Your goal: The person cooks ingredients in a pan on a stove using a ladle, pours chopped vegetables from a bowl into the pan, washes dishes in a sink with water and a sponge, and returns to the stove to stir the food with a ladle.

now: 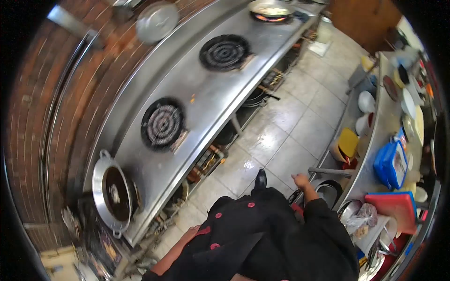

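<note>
My right hand (303, 181) hangs beside my black jacket (262, 234), near the lower shelf of the right-hand counter. Its thumb sticks out from the other fingers, and I see nothing held in it. Low at my left side is my left hand (190, 234), close to the jacket's edge; its fingers are mostly hidden. To the left runs a steel stove (187, 89) with two bare round burners, a nearer burner (164, 123) and a farther burner (225, 52). A large two-handled pan (99, 187) of dark liquid sits at its near end, with something pale floating inside.
At the stove's far end a pan (269, 8) stands over flame. A tiled floor (267, 136) runs between stove and counter (373, 150). The counter carries a blue container (390, 165), a red cutting board (391, 211) and several bowls. A lid (157, 21) hangs by the brick wall.
</note>
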A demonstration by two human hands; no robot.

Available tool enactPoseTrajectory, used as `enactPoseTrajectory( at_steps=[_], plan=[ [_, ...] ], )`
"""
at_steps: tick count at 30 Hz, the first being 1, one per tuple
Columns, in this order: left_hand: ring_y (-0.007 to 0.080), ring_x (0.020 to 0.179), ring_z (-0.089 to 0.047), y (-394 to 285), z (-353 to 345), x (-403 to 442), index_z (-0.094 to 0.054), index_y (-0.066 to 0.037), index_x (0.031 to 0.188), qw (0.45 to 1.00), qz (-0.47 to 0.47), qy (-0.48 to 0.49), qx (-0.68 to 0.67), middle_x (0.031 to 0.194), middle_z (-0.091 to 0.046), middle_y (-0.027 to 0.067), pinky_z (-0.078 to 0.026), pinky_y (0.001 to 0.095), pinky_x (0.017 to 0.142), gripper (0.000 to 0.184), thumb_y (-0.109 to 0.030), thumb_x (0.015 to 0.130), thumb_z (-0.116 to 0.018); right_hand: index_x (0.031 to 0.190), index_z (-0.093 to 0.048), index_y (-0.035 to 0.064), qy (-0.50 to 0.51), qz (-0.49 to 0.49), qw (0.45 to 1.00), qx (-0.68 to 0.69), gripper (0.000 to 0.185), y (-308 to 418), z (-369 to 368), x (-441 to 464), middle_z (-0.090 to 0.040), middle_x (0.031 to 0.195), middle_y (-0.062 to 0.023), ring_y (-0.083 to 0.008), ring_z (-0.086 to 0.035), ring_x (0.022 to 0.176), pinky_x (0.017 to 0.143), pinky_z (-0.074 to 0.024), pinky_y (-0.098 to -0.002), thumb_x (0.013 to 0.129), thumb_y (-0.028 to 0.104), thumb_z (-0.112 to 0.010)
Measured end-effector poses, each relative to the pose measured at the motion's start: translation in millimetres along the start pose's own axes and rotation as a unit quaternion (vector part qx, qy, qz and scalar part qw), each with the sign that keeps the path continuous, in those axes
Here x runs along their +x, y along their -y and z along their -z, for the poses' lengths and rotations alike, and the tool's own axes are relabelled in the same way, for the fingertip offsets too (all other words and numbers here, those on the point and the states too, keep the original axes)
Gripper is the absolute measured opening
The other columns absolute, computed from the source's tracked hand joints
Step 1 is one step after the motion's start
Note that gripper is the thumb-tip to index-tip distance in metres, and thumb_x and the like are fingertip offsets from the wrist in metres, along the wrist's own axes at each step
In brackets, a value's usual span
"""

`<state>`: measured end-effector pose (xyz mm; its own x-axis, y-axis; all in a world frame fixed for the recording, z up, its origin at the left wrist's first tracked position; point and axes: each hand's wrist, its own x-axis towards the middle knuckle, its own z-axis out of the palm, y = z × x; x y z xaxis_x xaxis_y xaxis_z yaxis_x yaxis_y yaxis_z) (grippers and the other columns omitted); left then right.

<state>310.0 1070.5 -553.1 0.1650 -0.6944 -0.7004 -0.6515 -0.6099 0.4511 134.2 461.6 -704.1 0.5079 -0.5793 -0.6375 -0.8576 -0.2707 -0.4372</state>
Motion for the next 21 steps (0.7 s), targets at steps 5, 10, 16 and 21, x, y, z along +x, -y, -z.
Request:
enactPoseTrajectory(
  at_steps=[5,10,16,21],
  plan=[
    [0.0271,0.122,-0.043,8,79,68,-0.038,0.0,0.132,0.999,-0.034,0.014,0.011,0.132,-0.043,0.0178,-0.035,0.0363,0.097,0.047,-0.015,0.087,-0.038,0.088,-0.06,0.0037,-0.048,-0.019,0.9,0.433,0.033,24,87,27,-0.057,0.068,-0.0046,-0.0165,-0.05,0.052,0.044,-0.0398,-0.0297,0.086,0.036,-0.055],
    [0.0313,0.117,-0.046,-20,187,157,-0.039,-0.002,0.131,0.995,-0.067,0.072,0.027,0.127,-0.047,0.0208,-0.037,0.0385,0.095,0.047,-0.019,0.088,-0.041,0.089,-0.059,0.0054,-0.109,-0.069,0.911,0.393,0.032,32,105,35,-0.057,0.071,-0.0038,-0.0143,-0.054,0.064,0.053,-0.042,-0.0296,0.086,0.037,-0.055],
    [0.0397,0.104,-0.053,-84,318,272,-0.045,-0.003,0.126,0.985,-0.144,0.085,-0.032,0.113,-0.055,0.0259,-0.042,0.0436,0.088,0.047,-0.027,0.086,-0.048,0.09,-0.063,-0.0006,0.054,0.015,0.996,-0.067,0.041,-71,41,-10,-0.063,0.088,-0.0218,-0.0399,-0.057,0.086,0.076,-0.0444,-0.0437,0.085,0.038,-0.048],
    [0.0407,0.101,-0.055,-182,441,320,-0.051,-0.004,0.119,0.968,-0.216,0.099,-0.083,0.106,-0.058,0.0243,-0.043,0.0448,0.085,0.046,-0.03,0.081,-0.054,0.086,-0.063,0.0038,0.081,-0.2,0.973,0.083,0.028,-78,69,-91,-0.06,0.074,-0.0164,-0.0294,-0.059,0.069,0.061,-0.0441,-0.0404,0.09,0.025,-0.045]
  ],
)
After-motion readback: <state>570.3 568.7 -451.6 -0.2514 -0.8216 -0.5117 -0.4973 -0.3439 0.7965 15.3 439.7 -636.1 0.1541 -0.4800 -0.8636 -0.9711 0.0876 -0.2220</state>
